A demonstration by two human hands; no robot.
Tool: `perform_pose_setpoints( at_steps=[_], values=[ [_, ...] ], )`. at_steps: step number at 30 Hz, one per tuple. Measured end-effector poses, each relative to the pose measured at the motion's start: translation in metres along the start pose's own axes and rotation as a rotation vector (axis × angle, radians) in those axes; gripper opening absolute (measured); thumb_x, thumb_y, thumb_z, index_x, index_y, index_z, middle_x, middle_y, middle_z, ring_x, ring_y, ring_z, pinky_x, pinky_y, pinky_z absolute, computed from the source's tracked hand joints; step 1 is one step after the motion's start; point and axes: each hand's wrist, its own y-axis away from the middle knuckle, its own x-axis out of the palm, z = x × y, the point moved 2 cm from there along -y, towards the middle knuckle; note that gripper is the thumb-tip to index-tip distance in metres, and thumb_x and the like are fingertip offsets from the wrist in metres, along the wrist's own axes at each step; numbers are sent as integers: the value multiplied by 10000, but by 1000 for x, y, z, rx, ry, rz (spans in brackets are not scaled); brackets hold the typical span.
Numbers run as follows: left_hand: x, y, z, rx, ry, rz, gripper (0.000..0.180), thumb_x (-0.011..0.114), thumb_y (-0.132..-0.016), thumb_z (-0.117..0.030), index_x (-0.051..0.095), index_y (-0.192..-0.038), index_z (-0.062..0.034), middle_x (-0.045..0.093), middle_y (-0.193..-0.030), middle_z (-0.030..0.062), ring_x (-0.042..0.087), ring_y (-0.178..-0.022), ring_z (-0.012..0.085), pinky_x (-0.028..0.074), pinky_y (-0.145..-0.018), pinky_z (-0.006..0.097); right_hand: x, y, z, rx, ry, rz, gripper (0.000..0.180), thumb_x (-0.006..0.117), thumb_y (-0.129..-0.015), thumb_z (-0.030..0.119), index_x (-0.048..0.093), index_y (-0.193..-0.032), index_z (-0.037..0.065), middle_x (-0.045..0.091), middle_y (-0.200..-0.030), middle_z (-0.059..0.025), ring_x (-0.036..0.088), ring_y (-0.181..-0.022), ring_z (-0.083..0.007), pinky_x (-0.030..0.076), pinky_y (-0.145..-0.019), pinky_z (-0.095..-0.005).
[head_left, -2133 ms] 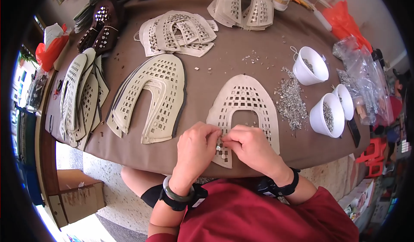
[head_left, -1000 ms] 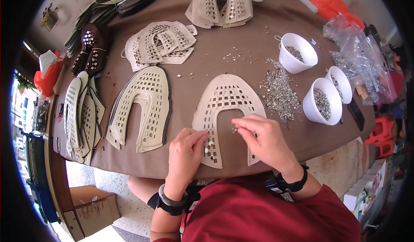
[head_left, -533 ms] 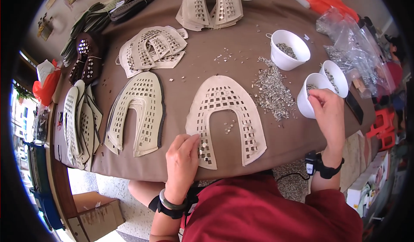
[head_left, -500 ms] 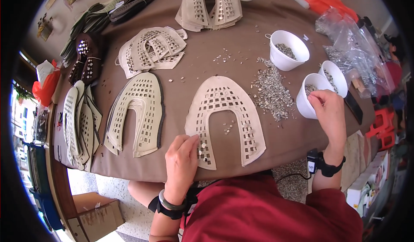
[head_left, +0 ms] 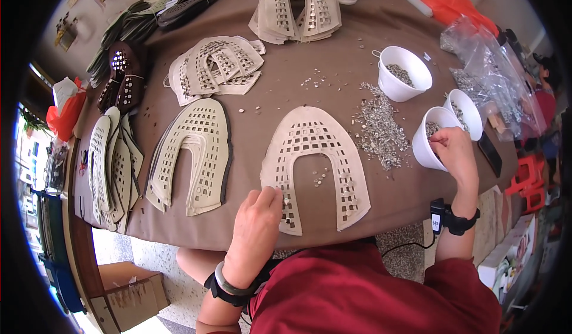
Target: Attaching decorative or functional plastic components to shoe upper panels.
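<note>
**Studding a perforated shoe upper**

A beige, horseshoe-shaped leather upper, punched with a grid of square holes, lies flat on the brown cloth-covered counter. The left hand presses its lower left arm, fingers curled flat, grasping nothing. The right hand dips into a white plastic cup of small metal studs; its fingers are bunched, their grip unclear. Loose silvery studs lie scattered beside it.
</note>
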Motion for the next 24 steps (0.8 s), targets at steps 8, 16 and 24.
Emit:
perform_pose_setpoints(
  at_steps=[8,16,24],
  values=[
    [-2,-2,-5,30,-127,118,322,556,-792,45,612,-1109,57,542,-948,109,548,-853,274,495,-783,378,3,-3,-1,10,-67,29,95,699,-784,-20,741,-863,-52,720,-723,-172,696,-615,-196,525,-607,-311],
    [1,6,-2,24,-66,73,337,569,-798,26,617,-1131,49,533,-964,109,542,-874,284,488,-791,386,-1,-1,0,20,-87,-24,118,656,-786,-70,729,-877,-54,721,-728,-146,701,-652,-182,539,-635,-298],
    [18,25,12,10,112,-192,394,607,-820,7,639,-1213,18,568,-1077,112,552,-942,293,455,-844,393,-9,7,4,56,3,-81,99,721,-781,69,762,-863,33,740,-786,-138,734,-740,-229,555,-689,-327]
  ],
)
